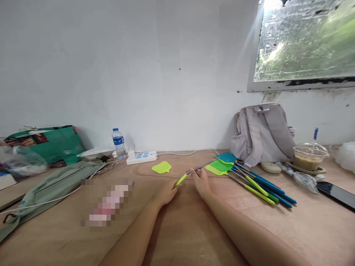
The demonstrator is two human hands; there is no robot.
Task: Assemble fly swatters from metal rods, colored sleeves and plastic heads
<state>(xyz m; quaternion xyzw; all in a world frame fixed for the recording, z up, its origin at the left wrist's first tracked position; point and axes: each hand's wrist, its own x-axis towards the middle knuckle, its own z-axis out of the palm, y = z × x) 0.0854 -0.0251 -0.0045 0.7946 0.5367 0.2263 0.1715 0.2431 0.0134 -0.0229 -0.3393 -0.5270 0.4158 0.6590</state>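
My left hand [165,191] is closed on the lime-green grip of a telescopic metal rod [194,170]. My right hand [200,181] pinches the same rod's silver shaft near its middle. The rod slants up to the right, and it carries no swatter head. A loose lime-green swatter head [162,167] lies flat on the wooden table [177,236] just beyond my left hand. To the right lies a pile of fly swatters [249,177] with green and teal heads and blue or green handles.
A grey backpack [262,133] leans on the wall at right, beside a lidded drink cup [309,157] and a dark phone [337,194]. A power strip [141,157], a water bottle [119,143], a green bag [50,142] and a grey-green cloth [47,188] occupy the left.
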